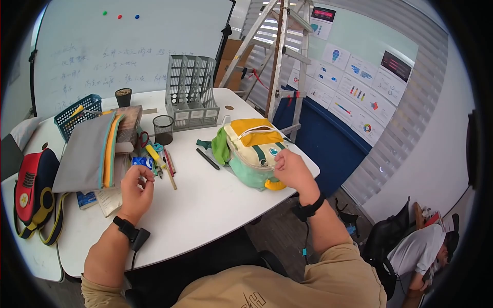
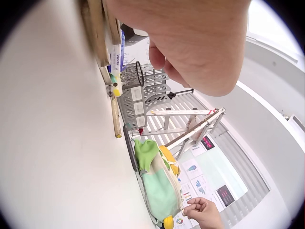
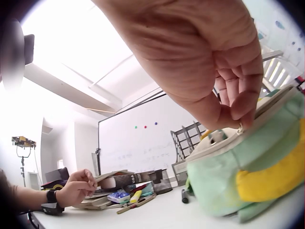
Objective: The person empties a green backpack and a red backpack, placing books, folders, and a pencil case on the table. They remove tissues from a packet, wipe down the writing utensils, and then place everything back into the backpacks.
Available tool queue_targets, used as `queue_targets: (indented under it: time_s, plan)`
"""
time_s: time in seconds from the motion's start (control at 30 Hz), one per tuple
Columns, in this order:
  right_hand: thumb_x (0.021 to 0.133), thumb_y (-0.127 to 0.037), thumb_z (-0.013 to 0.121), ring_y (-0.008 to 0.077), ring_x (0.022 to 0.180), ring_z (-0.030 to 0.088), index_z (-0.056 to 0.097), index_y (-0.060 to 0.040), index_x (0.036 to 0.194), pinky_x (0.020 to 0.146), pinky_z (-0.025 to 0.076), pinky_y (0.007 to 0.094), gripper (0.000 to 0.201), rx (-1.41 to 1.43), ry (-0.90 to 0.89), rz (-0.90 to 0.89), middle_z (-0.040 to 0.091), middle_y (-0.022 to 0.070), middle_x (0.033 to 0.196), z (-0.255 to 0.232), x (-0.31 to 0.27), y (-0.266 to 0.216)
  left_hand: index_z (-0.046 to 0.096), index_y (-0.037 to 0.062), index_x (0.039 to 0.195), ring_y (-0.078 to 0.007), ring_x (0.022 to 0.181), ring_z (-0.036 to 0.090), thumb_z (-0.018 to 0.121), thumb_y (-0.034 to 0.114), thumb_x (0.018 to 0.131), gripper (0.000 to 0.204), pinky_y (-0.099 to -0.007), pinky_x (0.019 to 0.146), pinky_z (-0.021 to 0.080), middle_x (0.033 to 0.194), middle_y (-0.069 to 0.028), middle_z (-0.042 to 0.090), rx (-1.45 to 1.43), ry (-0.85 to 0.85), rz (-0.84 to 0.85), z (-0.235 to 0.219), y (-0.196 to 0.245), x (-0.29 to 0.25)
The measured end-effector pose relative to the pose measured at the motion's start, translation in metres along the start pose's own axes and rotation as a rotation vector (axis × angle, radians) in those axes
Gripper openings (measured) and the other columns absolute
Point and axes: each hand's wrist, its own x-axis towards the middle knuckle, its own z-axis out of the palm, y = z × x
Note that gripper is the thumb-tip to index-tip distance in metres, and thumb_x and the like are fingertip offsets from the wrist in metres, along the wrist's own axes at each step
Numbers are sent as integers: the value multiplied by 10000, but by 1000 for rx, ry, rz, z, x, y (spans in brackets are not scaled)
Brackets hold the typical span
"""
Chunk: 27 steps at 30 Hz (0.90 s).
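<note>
A small mint-green, cream and yellow backpack (image 1: 249,167) lies on the white table (image 1: 200,210) toward its right side. At the bag's near right edge, my right hand (image 1: 296,173) pinches the zipper pull (image 3: 240,129) between thumb and fingertips. The zipper line (image 3: 217,151) runs along the cream rim, above the mint side and a yellow trim piece (image 3: 271,179). My left hand (image 1: 136,194) hovers over the table's left part with its fingers loosely curled, holding nothing. Close beyond it are a blue tissue pack (image 1: 143,163) and several pens.
A black marker (image 1: 208,159) lies left of the backpack. Farther back stand a mesh pen cup (image 1: 163,131), a grey file rack (image 1: 191,97) and a small pot (image 1: 123,97). At left are a grey folder (image 1: 84,154), a teal basket (image 1: 77,115) and a red-and-navy bag (image 1: 36,187).
</note>
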Motion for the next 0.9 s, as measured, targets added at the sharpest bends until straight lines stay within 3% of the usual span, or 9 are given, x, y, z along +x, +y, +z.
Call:
queue_targets:
  time_s: [0.07, 0.2, 0.23, 0.33, 0.37, 0.57, 0.67, 0.8, 0.9]
  plan:
    - [830, 15, 799, 171, 815, 734, 705, 17, 1119, 759, 587, 323, 304, 6, -53, -14, 757, 75, 893, 14, -1, -24, 657, 33, 991, -158, 813, 689, 656, -116, 873, 190, -283, 636, 516, 942, -65, 700, -1, 10, 10, 0, 5, 0]
    - [814, 32, 790, 235, 802, 760, 695, 31, 1149, 757, 595, 355, 348, 41, 11, -146, 774, 122, 883, 56, 7, -54, 661, 44, 992, -161, 798, 683, 668, -109, 873, 194, -286, 629, 516, 946, -61, 701, -6, 18, 10, -1, 2, 0]
    - [799, 35, 805, 298, 854, 771, 687, 30, 1152, 790, 604, 389, 372, 56, 15, -131, 775, 157, 934, 66, 13, -63, 663, 47, 992, -162, 795, 682, 672, -107, 874, 194, -287, 628, 515, 947, -59, 702, -4, 19, 12, -1, 1, 0]
    - [790, 32, 820, 358, 935, 769, 678, 22, 1151, 834, 610, 425, 388, -50, 96, -208, 769, 181, 1000, 93, 27, -83, 671, 57, 992, -167, 787, 681, 681, -98, 874, 195, -291, 619, 518, 944, -55, 704, -4, 24, 9, -1, 1, -1]
    - [836, 51, 793, 468, 1067, 748, 657, 41, 1153, 888, 617, 506, 345, -73, 50, -213, 744, 266, 1133, 92, 28, -99, 672, 57, 992, -167, 786, 682, 681, -97, 874, 195, -291, 616, 518, 942, -55, 704, -6, 27, 10, 0, 0, 0]
    - [852, 69, 750, 473, 1070, 761, 666, 94, 1146, 919, 656, 478, 307, -457, 68, -264, 720, 306, 1132, 149, 72, -93, 668, 51, 999, -155, 849, 714, 651, -108, 898, 189, -281, 644, 526, 950, -54, 707, 10, -1, 4, -4, 7, 1]
    - [845, 45, 773, 440, 1041, 779, 699, 83, 1134, 886, 672, 444, 301, -509, 114, -273, 717, 293, 1161, 158, 85, -92, 668, 50, 999, -156, 849, 715, 649, -107, 899, 188, -282, 644, 527, 948, -54, 706, 1, -3, 1, -4, 8, 1]
    - [874, 30, 765, 477, 1069, 764, 700, 74, 1146, 920, 654, 502, 283, -514, 41, -274, 706, 305, 1192, 165, 104, -92, 667, 46, 1002, -159, 853, 713, 640, -110, 896, 191, -283, 645, 529, 948, -58, 705, 10, -4, 0, -4, 6, 1]
    - [900, -14, 759, 472, 1060, 767, 701, 69, 1140, 918, 657, 489, 261, -533, 60, -268, 710, 302, 1185, 174, 116, -86, 665, 40, 1004, -165, 856, 711, 633, -117, 891, 197, -286, 651, 532, 952, -64, 704, 8, -8, 1, -2, 6, 1]
